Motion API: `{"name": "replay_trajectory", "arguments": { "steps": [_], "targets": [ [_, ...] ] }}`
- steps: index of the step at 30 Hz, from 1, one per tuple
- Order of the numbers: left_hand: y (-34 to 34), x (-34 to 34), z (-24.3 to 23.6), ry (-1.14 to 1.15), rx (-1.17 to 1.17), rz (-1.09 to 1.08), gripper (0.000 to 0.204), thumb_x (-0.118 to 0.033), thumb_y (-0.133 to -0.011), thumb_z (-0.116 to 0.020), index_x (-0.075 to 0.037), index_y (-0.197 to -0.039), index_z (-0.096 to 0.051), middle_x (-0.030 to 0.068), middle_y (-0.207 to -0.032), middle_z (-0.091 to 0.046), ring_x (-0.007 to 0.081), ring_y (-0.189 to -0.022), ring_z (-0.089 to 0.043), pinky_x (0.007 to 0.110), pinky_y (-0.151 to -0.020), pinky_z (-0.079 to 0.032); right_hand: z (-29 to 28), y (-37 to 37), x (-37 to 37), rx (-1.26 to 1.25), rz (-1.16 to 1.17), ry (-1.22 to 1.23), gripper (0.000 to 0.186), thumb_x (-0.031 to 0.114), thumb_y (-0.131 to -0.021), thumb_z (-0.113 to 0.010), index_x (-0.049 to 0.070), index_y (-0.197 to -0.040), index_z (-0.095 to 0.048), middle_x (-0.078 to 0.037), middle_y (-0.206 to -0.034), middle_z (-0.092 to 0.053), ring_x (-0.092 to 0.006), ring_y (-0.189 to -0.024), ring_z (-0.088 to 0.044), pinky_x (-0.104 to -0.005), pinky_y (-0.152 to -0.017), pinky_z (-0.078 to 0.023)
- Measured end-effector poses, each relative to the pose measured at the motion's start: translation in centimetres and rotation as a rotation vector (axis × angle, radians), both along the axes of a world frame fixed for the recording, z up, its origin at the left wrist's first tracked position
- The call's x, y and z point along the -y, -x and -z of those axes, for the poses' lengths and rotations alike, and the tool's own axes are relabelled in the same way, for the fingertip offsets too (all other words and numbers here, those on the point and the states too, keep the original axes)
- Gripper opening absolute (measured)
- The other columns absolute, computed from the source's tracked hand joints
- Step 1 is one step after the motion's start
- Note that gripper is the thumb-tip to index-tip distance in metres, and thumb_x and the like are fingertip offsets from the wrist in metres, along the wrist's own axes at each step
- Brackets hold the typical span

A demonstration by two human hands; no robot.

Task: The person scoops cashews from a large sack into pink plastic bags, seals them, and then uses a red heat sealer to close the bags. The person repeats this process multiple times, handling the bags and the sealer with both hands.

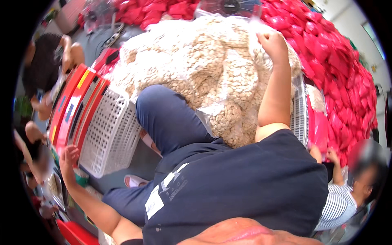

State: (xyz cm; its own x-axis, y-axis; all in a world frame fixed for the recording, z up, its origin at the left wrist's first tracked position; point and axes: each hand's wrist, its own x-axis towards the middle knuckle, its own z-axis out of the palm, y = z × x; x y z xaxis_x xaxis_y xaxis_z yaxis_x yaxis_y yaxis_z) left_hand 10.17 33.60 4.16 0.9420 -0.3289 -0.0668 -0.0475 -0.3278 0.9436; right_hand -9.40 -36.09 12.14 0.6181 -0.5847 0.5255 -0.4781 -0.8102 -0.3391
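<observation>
My right hand point(271, 42) is closed, its fingers at the far right part of a large heap of clear plastic bags point(222, 75) full of pale, flat seeds or beans. A blurred whitish bit of plastic film shows at its fingertips. My left hand point(69, 157) is raised at the left with its fingers apart and holds nothing. It is nearest to the lower end of a row of red-edged panels or crates point(73, 110), beside a white perforated plastic basket point(107, 126). Whether it touches them I cannot tell. My bent knee presses near the bags.
Piles of shiny red packets point(326, 69) rise at the back and right. A grey-white basket point(300, 110) stands right of the bags. A fan point(230, 6) is at the far edge. Other people point(45, 69) sit at left, and one in a striped top point(337, 206) at right.
</observation>
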Motion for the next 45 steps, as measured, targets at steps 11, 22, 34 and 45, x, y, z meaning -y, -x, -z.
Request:
{"name": "replay_trajectory", "arguments": {
  "steps": [11, 22, 34, 45],
  "targets": [
    [22.5, -11.5, 6.0, 0.1, 0.033, -0.697, 0.035, -0.038, -0.087, -0.049, -0.007, -0.099, -0.059, 0.0036, -0.095, -0.062, 0.0115, -0.088, -0.058, 0.026, -0.078, -0.044, 5.4, -8.5, -16.8, -0.265, -0.966, -0.205, 0.026, 0.018, -0.087, -0.052, 0.0, -0.069, -0.056, 0.0, -0.061, -0.05, -0.0065, -0.053, -0.041, -0.0203, -0.049, -0.032],
    [46.4, -7.9, 21.8, -0.238, -0.239, -1.668, 0.039, -0.036, -0.071, -0.069, 0.0, -0.085, -0.06, 0.0058, -0.072, -0.061, 0.0126, -0.065, -0.057, 0.026, -0.063, -0.046, 11.0, -14.9, -37.1, -0.619, -1.557, -0.032, 0.024, 0.014, -0.087, -0.051, -0.001, -0.069, -0.054, -0.004, -0.062, -0.05, -0.0098, -0.052, -0.04, -0.0232, -0.05, -0.033],
    [42.6, -13.4, 25.9, -0.481, -0.406, -1.72, 0.116, -0.045, -0.048, -0.08, 0.001, -0.132, -0.016, 0.0203, -0.101, -0.057, 0.0316, -0.097, -0.055, 0.037, -0.085, -0.042, 15.0, -14.6, -43.3, -0.684, -1.823, -0.027, 0.02, 0.01, -0.084, -0.054, -0.002, -0.067, -0.054, -0.008, -0.06, -0.05, -0.0156, -0.051, -0.044, -0.027, -0.049, -0.035],
    [37.0, -14.6, 22.4, -0.251, 0.174, -1.768, 0.013, -0.016, -0.077, -0.058, -0.004, -0.078, -0.062, 0.0138, -0.072, -0.061, 0.0244, -0.067, -0.062, 0.033, -0.06, -0.046, 8.8, -18.5, -45.9, -0.475, -1.989, 0.057, 0.019, 0.006, -0.082, -0.055, -0.002, -0.066, -0.049, -0.01, -0.064, -0.05, -0.0205, -0.055, -0.046, -0.0304, -0.048, -0.035]
  ]
}}
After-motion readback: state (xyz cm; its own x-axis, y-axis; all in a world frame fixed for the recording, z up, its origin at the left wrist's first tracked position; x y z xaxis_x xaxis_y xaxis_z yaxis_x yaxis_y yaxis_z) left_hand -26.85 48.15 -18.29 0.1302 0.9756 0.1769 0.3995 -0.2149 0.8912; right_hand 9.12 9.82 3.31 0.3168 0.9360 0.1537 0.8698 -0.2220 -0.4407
